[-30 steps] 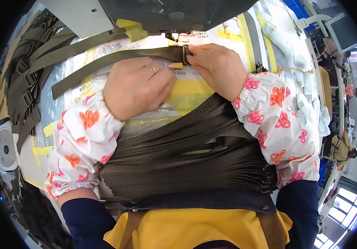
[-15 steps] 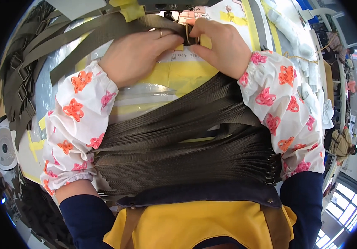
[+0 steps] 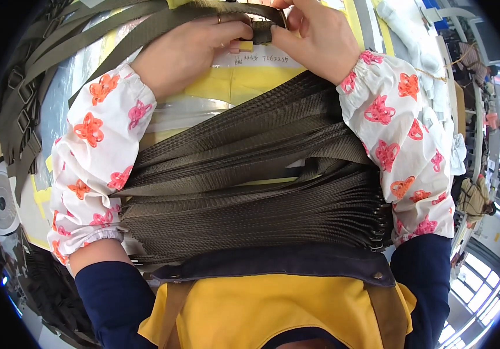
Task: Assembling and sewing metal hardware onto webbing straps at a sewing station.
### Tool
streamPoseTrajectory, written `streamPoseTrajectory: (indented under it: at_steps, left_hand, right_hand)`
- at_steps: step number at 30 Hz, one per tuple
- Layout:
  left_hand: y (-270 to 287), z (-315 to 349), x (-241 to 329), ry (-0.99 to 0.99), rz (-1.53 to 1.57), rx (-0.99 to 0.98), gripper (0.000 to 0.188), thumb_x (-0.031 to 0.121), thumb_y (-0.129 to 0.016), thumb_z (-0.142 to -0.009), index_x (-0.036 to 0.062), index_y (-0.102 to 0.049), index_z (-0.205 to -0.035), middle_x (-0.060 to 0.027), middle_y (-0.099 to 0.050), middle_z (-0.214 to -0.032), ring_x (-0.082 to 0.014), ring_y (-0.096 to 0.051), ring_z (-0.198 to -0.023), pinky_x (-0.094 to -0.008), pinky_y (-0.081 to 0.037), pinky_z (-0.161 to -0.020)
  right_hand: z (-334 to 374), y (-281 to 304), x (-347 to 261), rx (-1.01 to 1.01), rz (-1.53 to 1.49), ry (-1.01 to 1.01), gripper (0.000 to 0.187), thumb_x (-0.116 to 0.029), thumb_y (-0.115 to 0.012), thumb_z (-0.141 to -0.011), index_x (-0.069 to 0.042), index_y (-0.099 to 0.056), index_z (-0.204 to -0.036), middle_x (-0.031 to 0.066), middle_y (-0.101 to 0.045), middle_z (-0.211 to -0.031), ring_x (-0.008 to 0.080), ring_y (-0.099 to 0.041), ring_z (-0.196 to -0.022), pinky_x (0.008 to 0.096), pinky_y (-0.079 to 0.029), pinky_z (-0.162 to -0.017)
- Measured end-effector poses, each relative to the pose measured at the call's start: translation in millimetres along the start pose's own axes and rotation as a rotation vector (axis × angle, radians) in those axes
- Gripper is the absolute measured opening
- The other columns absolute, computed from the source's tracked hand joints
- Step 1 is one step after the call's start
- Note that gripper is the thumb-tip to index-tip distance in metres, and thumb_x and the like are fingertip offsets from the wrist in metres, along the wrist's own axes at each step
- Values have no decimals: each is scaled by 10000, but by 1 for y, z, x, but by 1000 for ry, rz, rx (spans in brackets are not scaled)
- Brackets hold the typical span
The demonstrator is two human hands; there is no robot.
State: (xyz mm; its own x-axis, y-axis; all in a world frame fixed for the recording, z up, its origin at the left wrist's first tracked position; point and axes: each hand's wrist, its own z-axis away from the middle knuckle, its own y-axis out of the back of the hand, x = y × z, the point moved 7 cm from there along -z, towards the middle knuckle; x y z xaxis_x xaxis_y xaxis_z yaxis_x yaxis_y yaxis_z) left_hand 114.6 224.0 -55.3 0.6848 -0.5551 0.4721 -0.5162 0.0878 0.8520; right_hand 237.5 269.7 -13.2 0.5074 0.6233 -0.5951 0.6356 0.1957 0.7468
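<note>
Olive webbing strap (image 3: 162,23) runs crosswise at the top, its long axis left to right; left hand (image 3: 189,52) pinches it beside a small yellow tag (image 3: 246,45); right hand (image 3: 319,41) clamps what seems a metal buckle (image 3: 273,23); below, a white label (image 3: 267,58) on yellow sheet (image 3: 244,87); stacked straps (image 3: 250,198) cross the lap.

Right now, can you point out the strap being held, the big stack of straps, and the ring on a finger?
Held strap (image 3: 162,20), head view: its flat run left of the hands.
Strap stack (image 3: 250,215), head view: middle of the pile.
Ring (image 3: 220,19), head view: band on the left hand's finger.
</note>
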Motion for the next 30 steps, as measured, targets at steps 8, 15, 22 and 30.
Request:
streamPoseTrajectory:
  at_steps: [8, 15, 22, 30]
  left_hand:
    - [4, 5, 3, -39, 119, 59, 336, -14, -406, -867, 34, -506, -1185, -110, -515, -1225, -252, -486, -1130, -305, -367, -946]
    - [-2, 7, -2, -11, 95, -50, 310, 92, -442, -875, 44, -515, -1172, -163, -565, -1068, -322, -544, -972, -355, -427, -831]
    - [-3, 8, 4, 78, -43, -23, 276, 240, -496, -865, 114, -554, -1103, -158, -605, -894, -349, -582, -773, -404, -479, -680]
    - [2, 10, 12, 94, -62, 49, 174, 138, -541, -840, 87, -561, -1006, -139, -599, -780, -332, -580, -711, -393, -464, -599]
  right_hand:
    - [7, -1, 9, 18, -17, -32, 236, -58, -597, -679, 8, -482, -874, 158, -556, -612, 305, -583, -562, 348, -449, -521]
    - [-3, -24, 3, 30, 20, 134, 219, -50, -582, -691, 14, -491, -879, 171, -561, -627, 355, -576, -600, 386, -458, -552]
    - [14, -21, -1, -185, 158, 336, 381, -66, -648, -732, -43, -566, -1103, 146, -594, -988, 291, -579, -952, 316, -463, -836]
    - [11, -24, 0, -205, 109, 318, 273, -71, -648, -724, -22, -628, -992, 147, -622, -988, 303, -603, -860, 334, -481, -765]
